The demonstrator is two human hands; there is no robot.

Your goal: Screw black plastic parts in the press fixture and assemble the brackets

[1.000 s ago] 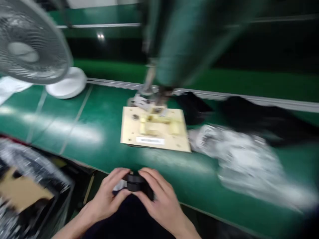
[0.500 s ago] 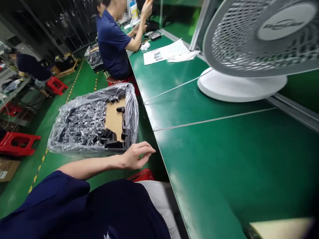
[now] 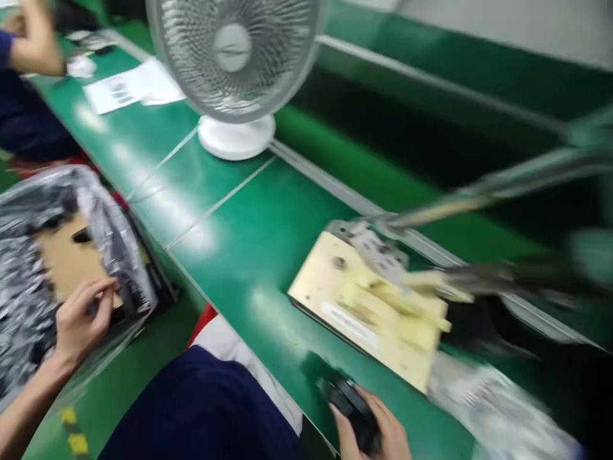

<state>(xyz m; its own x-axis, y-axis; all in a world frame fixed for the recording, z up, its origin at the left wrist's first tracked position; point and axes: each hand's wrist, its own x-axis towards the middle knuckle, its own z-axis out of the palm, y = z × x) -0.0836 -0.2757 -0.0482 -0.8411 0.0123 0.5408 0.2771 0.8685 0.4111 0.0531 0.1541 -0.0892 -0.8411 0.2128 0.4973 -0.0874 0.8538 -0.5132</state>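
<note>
My left hand (image 3: 86,316) is over the near right corner of a plastic-lined box (image 3: 93,191). Its fingers are curled, with thumb and forefinger tips close together. Whether anything lies between them I cannot make out. Black parts are beside it in the box, one dark piece (image 3: 82,235) lying on the brown cardboard (image 3: 71,259). Low over the table's front edge, my right hand (image 3: 378,421) grips a black plastic part (image 3: 353,409). Beyond that hand stands a pale yellow fixture plate (image 3: 354,326) with a raised yellow holder (image 3: 393,303) on top.
A white fan (image 3: 237,57) stands on the green table (image 3: 239,236) toward the back. Paper sheets (image 3: 129,86) and a co-worker's arm (image 3: 36,48) are at upper left. A blurred metal arm (image 3: 479,191) reaches over the right side. Clear plastic bags (image 3: 502,409) lie at lower right.
The view has swung right, bringing the fixture plate and my right hand with the black part into sight. My left hand has moved from beside the box to over its corner.
</note>
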